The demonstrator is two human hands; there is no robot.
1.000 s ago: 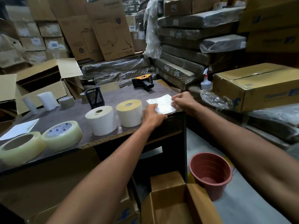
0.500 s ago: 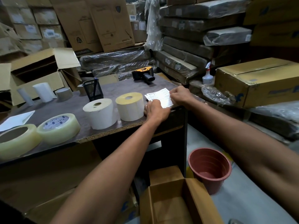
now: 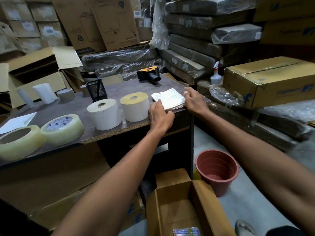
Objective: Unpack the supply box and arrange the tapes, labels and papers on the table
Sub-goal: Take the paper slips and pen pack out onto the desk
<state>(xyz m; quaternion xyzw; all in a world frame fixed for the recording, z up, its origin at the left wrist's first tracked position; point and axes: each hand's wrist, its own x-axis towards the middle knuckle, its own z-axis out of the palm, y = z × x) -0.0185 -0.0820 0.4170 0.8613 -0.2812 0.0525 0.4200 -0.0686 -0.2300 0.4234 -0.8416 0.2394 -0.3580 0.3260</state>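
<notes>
- The papers (image 3: 168,99) lie in a small stack at the table's (image 3: 71,106) right front corner, just right of centre in the frame.
- The left hand (image 3: 160,114) rests at the stack's lower left edge, its fingers straight and close together, the tips touching the top sheet.
- The right hand (image 3: 194,100) sits at the stack's right edge (whether it touches the paper I cannot tell), fingers loosely curled and slightly spread, holding nothing.
- Just left of the papers stand two label rolls on end, one with a yellowish top (image 3: 134,106) and a white one (image 3: 104,115) beside it.
- Further left, toward the frame's lower left, two clear tape rolls (image 3: 62,129) lie flat, touching each other, with a white sheet (image 3: 17,121) behind them.
- A black mesh holder (image 3: 96,90) stands behind the label rolls; a yellow-and-black tape dispenser (image 3: 149,74) sits at the table's far edge, upper centre.
- At the far left of the table are two white rolls (image 3: 43,92) and a brown tape roll (image 3: 65,94).
- Below the table, at bottom centre, the open box (image 3: 201,201) sits on the floor, with a reddish pot (image 3: 217,169) to its upper right.
</notes>
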